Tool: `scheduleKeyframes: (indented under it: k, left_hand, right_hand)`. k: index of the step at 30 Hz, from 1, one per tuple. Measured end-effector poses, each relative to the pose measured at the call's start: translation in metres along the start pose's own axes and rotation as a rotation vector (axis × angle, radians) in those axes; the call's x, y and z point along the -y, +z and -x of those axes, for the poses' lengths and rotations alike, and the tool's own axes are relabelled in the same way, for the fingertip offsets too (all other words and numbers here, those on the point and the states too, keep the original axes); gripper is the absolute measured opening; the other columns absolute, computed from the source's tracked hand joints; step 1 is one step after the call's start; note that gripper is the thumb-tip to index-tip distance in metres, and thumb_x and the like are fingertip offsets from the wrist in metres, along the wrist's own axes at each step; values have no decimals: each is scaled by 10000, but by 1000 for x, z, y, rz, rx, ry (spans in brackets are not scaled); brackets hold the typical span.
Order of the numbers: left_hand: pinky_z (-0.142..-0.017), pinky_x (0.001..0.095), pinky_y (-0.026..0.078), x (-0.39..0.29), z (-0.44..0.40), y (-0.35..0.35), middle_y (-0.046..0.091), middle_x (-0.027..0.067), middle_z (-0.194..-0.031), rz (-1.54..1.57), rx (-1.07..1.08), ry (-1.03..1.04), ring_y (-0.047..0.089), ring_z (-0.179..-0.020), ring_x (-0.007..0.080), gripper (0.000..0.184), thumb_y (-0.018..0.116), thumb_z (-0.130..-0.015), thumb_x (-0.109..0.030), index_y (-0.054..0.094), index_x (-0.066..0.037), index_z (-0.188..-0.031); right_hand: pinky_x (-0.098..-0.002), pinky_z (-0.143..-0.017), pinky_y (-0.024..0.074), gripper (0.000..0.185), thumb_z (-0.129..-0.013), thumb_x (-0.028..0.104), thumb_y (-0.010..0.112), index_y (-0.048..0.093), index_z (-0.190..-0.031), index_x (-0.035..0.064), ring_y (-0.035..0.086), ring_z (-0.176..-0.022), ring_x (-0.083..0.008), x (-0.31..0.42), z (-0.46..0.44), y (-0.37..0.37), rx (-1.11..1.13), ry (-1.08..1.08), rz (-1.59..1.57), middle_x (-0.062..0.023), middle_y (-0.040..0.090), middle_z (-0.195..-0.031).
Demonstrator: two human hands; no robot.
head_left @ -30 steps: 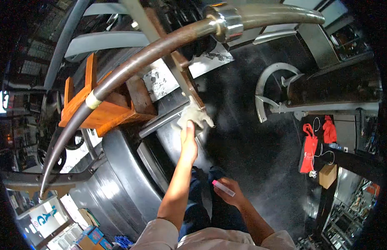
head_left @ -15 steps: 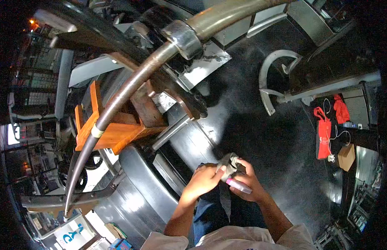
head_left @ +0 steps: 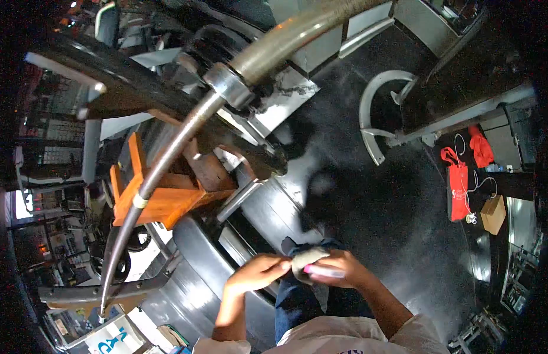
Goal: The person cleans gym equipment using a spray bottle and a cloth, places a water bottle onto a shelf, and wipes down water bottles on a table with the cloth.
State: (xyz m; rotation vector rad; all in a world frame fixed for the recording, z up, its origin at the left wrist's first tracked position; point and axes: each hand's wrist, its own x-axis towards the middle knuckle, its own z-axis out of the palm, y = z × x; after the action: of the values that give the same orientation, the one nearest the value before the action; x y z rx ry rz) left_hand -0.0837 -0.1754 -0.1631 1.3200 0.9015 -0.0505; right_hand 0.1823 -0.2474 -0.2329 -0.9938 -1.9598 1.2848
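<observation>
A crumpled grey-beige cloth (head_left: pixel 307 261) is held between my two hands in front of my legs. My left hand (head_left: pixel 256 274) pinches its left edge, thumb and fingers together. My right hand (head_left: pixel 344 266) is closed over the cloth's right side. The same hand holds a small pink-ended, translucent object (head_left: pixel 326 271) in its palm; motion blur hides its exact kind.
A long curved metal tube (head_left: pixel 168 147) crosses overhead on the left, in front of an orange wooden piece (head_left: pixel 168 192). On the right are a red bag (head_left: pixel 458 190), a white cable and a cardboard box (head_left: pixel 493 215). A curved metal leg (head_left: pixel 368 112) stands on the dark floor.
My hands have moved slightly down and left with the cloth. My left hand has shifted toward the cloth's left edge, and the cloth is more drawn out. The camera view has shifted a little.
</observation>
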Motion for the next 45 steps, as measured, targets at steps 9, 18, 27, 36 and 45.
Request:
scheduleKeyframes:
  k: [9, 18, 27, 36, 45]
  left_hand:
    - [-881, 348, 511, -51, 90, 45, 691, 95, -1140, -187, -439, -14, 669, -1021, 210, 409, 541, -987, -415, 643, -80, -1199]
    - [-940, 403, 463, -48, 91, 117, 514, 249, -1269, -404, -464, 461, 513, -1166, 335, 611, 676, -891, -253, 408, 60, -1342]
    - [-999, 433, 415, -30, 140, 60, 527, 197, -1283, -315, -1086, 560, 504, -1189, 312, 595, 664, -877, -272, 453, 31, -1344]
    - [-1084, 430, 361, -11, 141, -18, 443, 148, -1460, 285, -1078, 815, 459, -1308, 297, 779, 641, -894, -454, 376, 4, -1466]
    - [-815, 426, 557, -92, 103, -10, 533, 76, -1173, 768, -632, 899, 617, -720, 173, 716, 660, -931, -191, 268, -85, -1520]
  right_hand:
    - [-379, -711, 535, 217, -803, 149, 710, 699, -1004, 68, 684, -809, -290, 84, -1, -63, -202, 123, 42, -91, 692, -874]
    - [-403, -844, 496, 291, -745, 151, 764, 708, -1021, 77, 655, -921, -295, 225, -67, 8, -511, -269, 84, -104, 673, -974]
    - [-500, -1050, 400, 669, -771, 168, 764, 509, -1388, 122, 470, -1277, -382, 312, -125, 25, -79, -448, 276, -208, 470, -1405]
    - [-427, -1061, 389, 588, -805, 114, 723, 520, -1348, 11, 490, -1293, -341, 330, -127, 1, -319, -343, 99, -190, 582, -1304]
    - [-324, -927, 391, 368, -882, 61, 499, 524, -1247, 100, 487, -1044, -186, 247, -80, -92, -1133, 103, -275, -58, 508, -1163]
